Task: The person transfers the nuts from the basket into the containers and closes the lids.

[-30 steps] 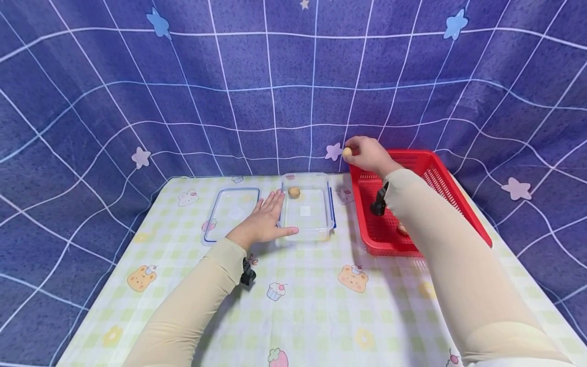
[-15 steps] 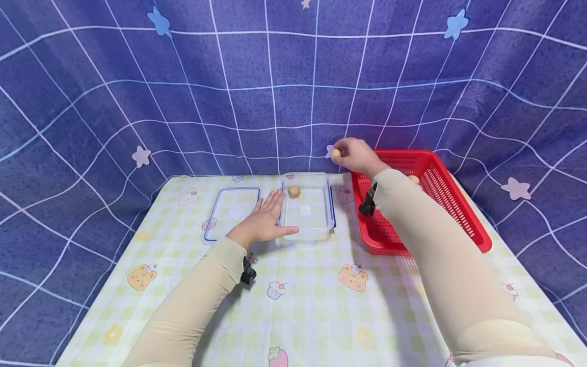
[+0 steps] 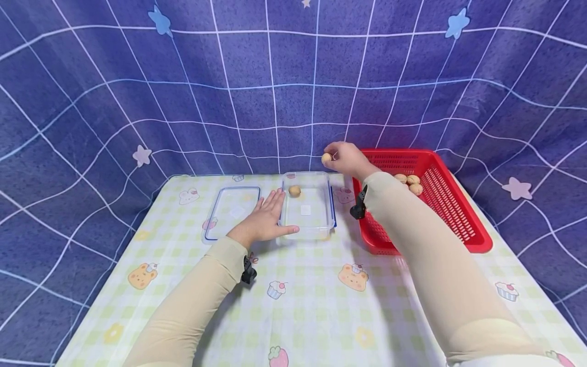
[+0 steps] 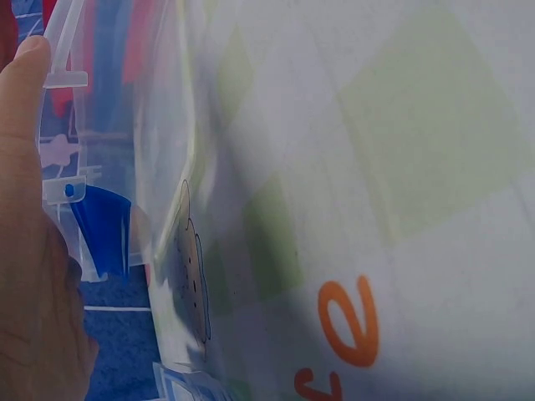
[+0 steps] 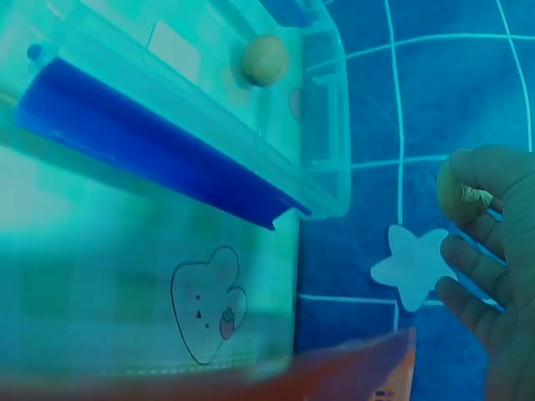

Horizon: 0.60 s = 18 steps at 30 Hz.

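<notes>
My right hand [image 3: 347, 159] pinches a walnut [image 3: 326, 158] between thumb and fingers, raised behind the table's back edge, between basket and container in the head view. The right wrist view also shows this walnut [image 5: 456, 194] at the fingertips. A clear rectangular container [image 3: 316, 206] with blue side clips stands lidless at the table's middle. One walnut [image 3: 294, 191] lies inside near its back left corner. Fingers spread and straight, my left hand [image 3: 262, 218] rests along the container's left side, the thumb [image 4: 21, 109] by its front rim.
A red plastic basket [image 3: 451, 204] stands at the right, several walnuts [image 3: 414, 180] inside it, partly hidden by my right forearm. Left of the container lies its clear lid [image 3: 229, 216] with a blue seal. A purple curtain [image 3: 293, 66] hangs behind the table.
My right hand has moved left and slightly down with the walnut, from over the basket toward the container. More walnuts in the basket now show. The left hand has stayed put.
</notes>
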### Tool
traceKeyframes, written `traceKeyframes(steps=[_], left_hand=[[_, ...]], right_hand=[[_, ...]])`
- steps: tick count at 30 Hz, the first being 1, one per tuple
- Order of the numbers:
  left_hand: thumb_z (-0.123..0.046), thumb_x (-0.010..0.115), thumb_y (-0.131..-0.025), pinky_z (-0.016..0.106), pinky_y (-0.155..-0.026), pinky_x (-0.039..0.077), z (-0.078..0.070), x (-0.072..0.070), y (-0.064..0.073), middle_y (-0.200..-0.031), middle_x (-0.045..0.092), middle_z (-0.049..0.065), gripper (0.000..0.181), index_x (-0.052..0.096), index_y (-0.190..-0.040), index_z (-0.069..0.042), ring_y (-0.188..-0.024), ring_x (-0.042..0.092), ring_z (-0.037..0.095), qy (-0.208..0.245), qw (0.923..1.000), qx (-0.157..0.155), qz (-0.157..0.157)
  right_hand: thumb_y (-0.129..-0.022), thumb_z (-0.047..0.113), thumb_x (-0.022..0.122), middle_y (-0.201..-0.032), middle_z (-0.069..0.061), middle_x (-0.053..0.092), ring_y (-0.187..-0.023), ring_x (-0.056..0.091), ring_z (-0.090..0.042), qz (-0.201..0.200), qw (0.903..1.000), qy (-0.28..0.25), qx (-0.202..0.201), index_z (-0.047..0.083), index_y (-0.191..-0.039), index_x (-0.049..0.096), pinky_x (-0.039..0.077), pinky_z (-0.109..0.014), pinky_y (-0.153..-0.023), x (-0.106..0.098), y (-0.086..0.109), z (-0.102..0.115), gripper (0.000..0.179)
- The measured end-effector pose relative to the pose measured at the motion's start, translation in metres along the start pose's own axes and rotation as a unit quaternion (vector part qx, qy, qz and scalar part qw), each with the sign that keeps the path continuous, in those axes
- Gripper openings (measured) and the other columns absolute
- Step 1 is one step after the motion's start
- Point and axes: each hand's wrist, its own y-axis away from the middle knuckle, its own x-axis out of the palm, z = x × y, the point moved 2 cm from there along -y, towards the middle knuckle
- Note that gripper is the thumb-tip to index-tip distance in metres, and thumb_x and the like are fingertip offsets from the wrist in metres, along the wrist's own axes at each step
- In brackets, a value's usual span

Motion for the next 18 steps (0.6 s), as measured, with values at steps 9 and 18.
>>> traceKeyframes(steps=[9,18], left_hand=[[-0.075,0.049,-0.091,0.052,-0.124,-0.004,0.000,-0.002,0.001,-0.169,-0.007,0.015,0.114,-0.004,-0.161,-0.003,-0.155,-0.010,0.027,0.010,0.9998,-0.009,0.015],[-0.078,0.046,-0.091,0.053,-0.124,-0.001,0.001,-0.001,0.000,-0.169,-0.004,0.017,0.115,-0.003,-0.161,-0.002,-0.156,-0.004,0.031,0.005,0.9999,-0.001,0.010]], right_hand=[[-0.092,0.016,0.072,-0.120,-0.018,0.068,-0.110,0.065,-0.030,0.018,0.9997,-0.015,0.000,-0.002,-0.127,0.064,0.051,-0.042,-0.100,0.014,-0.004,0.008,0.040],[-0.091,0.013,0.073,-0.115,-0.019,0.070,-0.105,0.065,-0.029,0.018,0.9993,-0.009,-0.030,-0.004,-0.123,0.066,0.051,-0.041,-0.098,0.028,-0.009,0.014,0.036]])
